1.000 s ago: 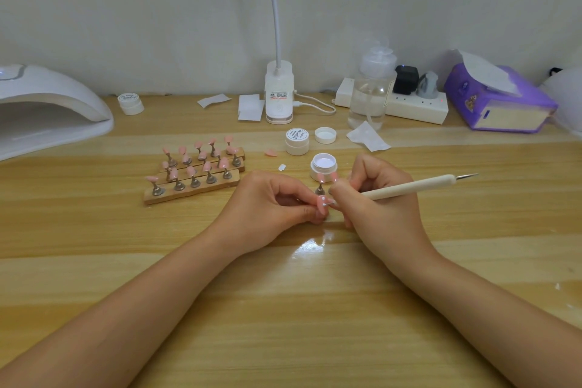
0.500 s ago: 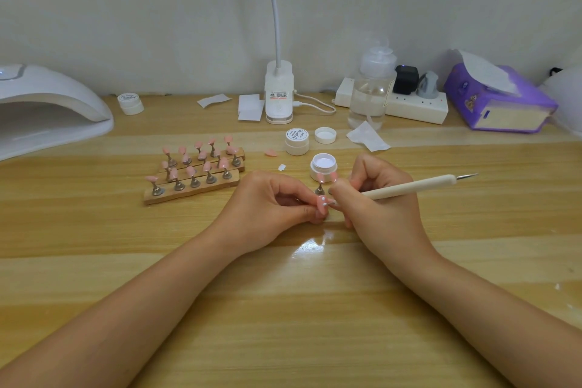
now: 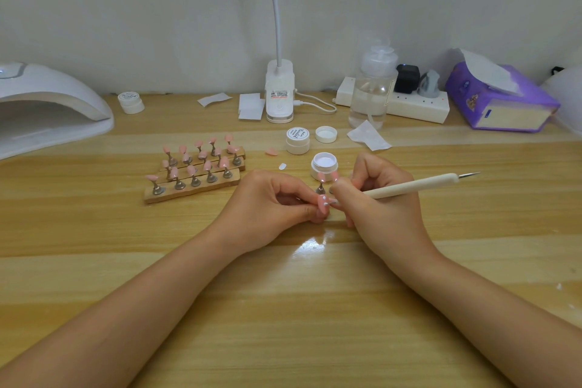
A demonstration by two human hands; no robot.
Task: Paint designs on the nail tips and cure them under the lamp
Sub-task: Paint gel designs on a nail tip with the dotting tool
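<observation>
My left hand [image 3: 271,208] pinches a pink nail tip [image 3: 323,205] with small white dots on it, low over the wooden table. My right hand [image 3: 378,201] grips a white dotting pen [image 3: 419,185], its near end touching that tip and its metal point sticking out to the right. Just behind the hands stand two more pink tips on metal stands [image 3: 321,181] and an open jar of white gel [image 3: 324,164]. Wooden strips [image 3: 189,190] carry several pink tips on stands to the left. The white curing lamp [image 3: 47,104] sits at the far left.
A closed jar [image 3: 297,139] and a loose lid [image 3: 326,134] lie behind the open jar. A desk lamp base [image 3: 279,94], clear pump bottle [image 3: 371,94], power strip [image 3: 415,104] and purple tissue box [image 3: 500,98] line the wall. A loose pink tip [image 3: 271,152] lies on the table.
</observation>
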